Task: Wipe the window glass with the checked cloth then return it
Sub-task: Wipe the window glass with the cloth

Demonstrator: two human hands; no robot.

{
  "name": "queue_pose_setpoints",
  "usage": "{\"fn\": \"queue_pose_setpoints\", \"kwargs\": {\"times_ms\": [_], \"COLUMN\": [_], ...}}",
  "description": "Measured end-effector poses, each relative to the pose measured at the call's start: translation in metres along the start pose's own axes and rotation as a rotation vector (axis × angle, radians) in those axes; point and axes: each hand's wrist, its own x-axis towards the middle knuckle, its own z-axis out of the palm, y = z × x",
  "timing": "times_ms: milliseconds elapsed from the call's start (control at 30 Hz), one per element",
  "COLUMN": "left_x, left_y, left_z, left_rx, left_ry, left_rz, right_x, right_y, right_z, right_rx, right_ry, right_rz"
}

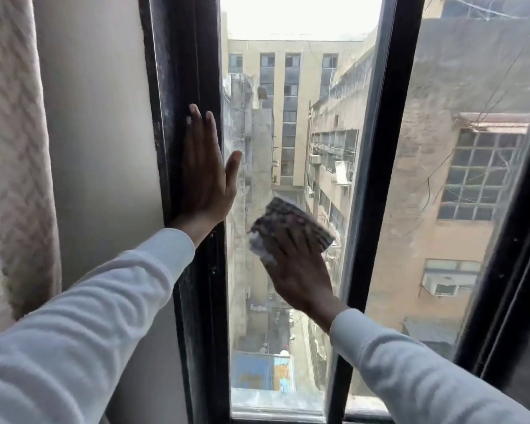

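Observation:
A tall narrow pane of window glass [291, 117] stands between black frames. My right hand [300, 270] presses the folded black-and-white checked cloth [291, 223] flat against the lower middle of that pane, fingers spread over the cloth. My left hand [204, 175] lies flat and open on the black frame [178, 71] at the pane's left edge, thumb reaching over onto the glass. Both arms wear white sleeves.
A pale curtain [13, 148] hangs at the far left beside a white wall strip. A black upright [383, 148] separates a second pane [471, 179] on the right. Buildings and an alley show through the glass far below.

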Motion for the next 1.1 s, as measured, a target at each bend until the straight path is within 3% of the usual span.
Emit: {"fn": "queue_pose_setpoints", "kwargs": {"times_ms": [100, 167, 300, 367, 467, 533, 633, 700, 733, 800, 867, 900, 933, 1000, 1100], "left_x": [-0.001, -0.001, -0.002, -0.001, 0.001, 0.000, 0.000, 0.000, 0.001, 0.001, 0.001, 0.001, 0.000, 0.000, -0.001], "left_y": [0.001, 0.000, -0.007, -0.009, -0.005, -0.006, -0.012, -0.014, -0.013, -0.011, -0.009, -0.010, -0.010, -0.010, -0.010], "left_z": [0.006, 0.008, 0.013, 0.013, 0.010, 0.009, 0.011, 0.010, 0.011, 0.010, 0.009, 0.008, 0.008, 0.009, 0.008], "left_rx": [0.011, -0.018, -0.073, -0.096, -0.090, -0.106, -0.171, -0.194, -0.192, -0.169, -0.157, -0.163, -0.175, -0.200, -0.205], "left_ry": [0.029, 0.051, 0.068, 0.059, 0.020, 0.003, -0.012, -0.028, -0.036, -0.050, -0.054, -0.053, -0.049, -0.042, -0.033], "left_rz": [-0.033, -0.027, -0.006, -0.006, -0.021, -0.024, -0.022, -0.039, -0.045, -0.046, -0.052, -0.052, -0.052, -0.053, -0.061], "right_x": [-0.007, 0.032, 0.069, 0.032, 0.017, 0.064, 0.100, 0.059, 0.026, -0.018, 0.001, 0.029, 0.056, 0.096, 0.051], "right_y": [0.002, 0.020, 0.042, 0.015, -0.009, 0.011, 0.041, 0.025, 0.008, -0.018, -0.012, -0.002, 0.009, 0.031, 0.017], "right_z": [0.001, -0.008, -0.026, -0.016, -0.007, -0.020, -0.034, -0.025, -0.017, -0.004, -0.003, -0.007, -0.012, -0.025, -0.015], "right_rx": [-0.078, -0.162, -0.086, 0.008, -0.063, -0.130, -0.106, -0.046, -0.017, -0.026, -0.074, -0.107, -0.129, -0.132, -0.017], "right_ry": [-0.126, -0.049, 0.158, 0.132, -0.020, 0.043, 0.180, 0.126, 0.083, -0.062, -0.119, -0.095, -0.045, 0.084, 0.104], "right_rz": [-0.410, -0.458, 0.047, 0.129, -0.296, -0.422, 0.009, 0.230, 0.190, -0.126, -0.439, -0.487, -0.456, -0.211, 0.229]}}
